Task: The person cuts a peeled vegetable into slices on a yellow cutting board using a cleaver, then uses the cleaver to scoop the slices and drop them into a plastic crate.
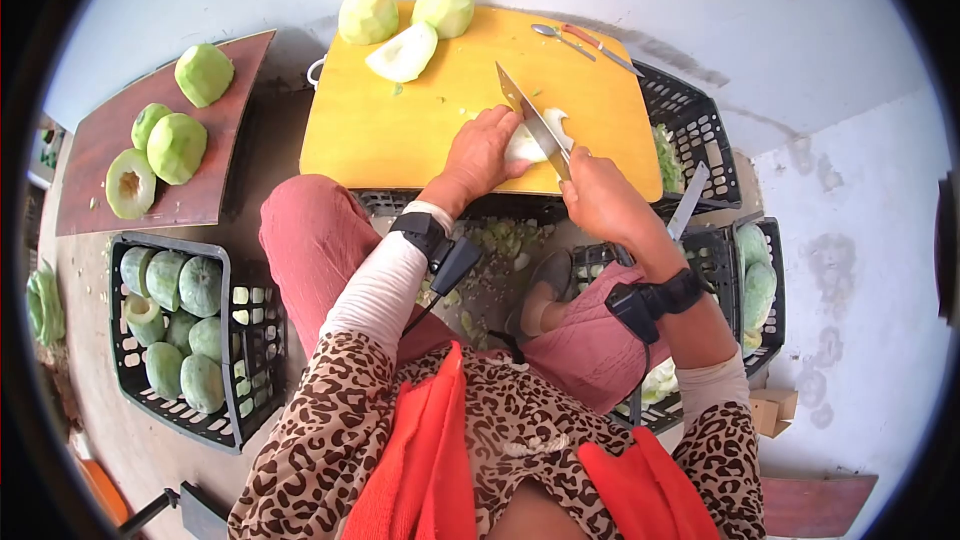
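A pale piece of peeled melon (523,145) lies on the yellow board (400,140). My left hand (478,155) holds it down from the left, fingers bent over its edge. My right hand (600,190) is closed round the handle of a large knife (530,116), whose blade points up and left across the melon piece. Towards the back left of the board are two whole peeled melons (368,15) and a cut melon piece (404,53). A spoon (545,31) and a red-handled knife (600,47) lie at the back right.
On the left, a brown board (100,160) bears several peeled melons (177,148). A black crate (233,340) below it holds several unpeeled melons (200,285). Another black crate (700,105) stands right of the yellow board, and peelings (500,240) litter the floor under it.
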The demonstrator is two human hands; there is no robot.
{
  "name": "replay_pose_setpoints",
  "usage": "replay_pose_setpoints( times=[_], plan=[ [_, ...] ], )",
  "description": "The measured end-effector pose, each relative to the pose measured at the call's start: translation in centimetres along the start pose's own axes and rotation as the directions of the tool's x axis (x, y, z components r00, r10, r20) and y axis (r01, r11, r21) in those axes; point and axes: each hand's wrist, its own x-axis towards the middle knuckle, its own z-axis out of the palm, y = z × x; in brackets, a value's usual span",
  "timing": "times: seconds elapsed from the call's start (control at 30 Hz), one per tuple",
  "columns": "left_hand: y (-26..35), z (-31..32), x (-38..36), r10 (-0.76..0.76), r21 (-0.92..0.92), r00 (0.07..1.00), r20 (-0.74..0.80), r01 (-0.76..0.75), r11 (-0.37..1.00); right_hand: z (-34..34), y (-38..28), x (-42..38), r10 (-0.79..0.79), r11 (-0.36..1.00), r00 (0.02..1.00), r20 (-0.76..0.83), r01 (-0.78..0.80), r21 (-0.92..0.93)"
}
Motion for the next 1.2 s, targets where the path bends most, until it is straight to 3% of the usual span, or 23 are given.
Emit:
replay_pose_setpoints(
  times=[0.37,0.53,0.63,0.93,1.2],
  plan=[
    [-0.6,0.3,-0.3,0.016,-0.033,0.999,-0.028,-0.017,0.999,5.1,3.7,4.2,0.054,0.983,0.982,-0.178,-0.021,0.181],
    [-0.8,0.6,-0.4,-0.018,-0.063,0.999,-0.034,0.016,0.998,4.5,4.0,3.7,0.133,0.974,0.964,-0.231,-0.084,0.208],
    [-0.7,0.7,-0.6,-0.045,-0.071,0.999,-0.03,0.043,0.997,2.7,2.9,2.0,0.073,0.979,0.964,-0.254,-0.021,0.202],
    [-0.6,0.4,-0.4,-0.035,-0.087,0.999,-0.003,0.035,0.996,-0.1,0.7,-1.2,-0.029,0.998,0.998,-0.063,0.033,0.055],
    [-0.9,0.5,0.0,0.008,-0.047,1.0,-0.004,-0.008,0.999,1.9,0.9,1.3,-0.027,0.999,0.998,-0.049,0.029,0.032]
  ],
)
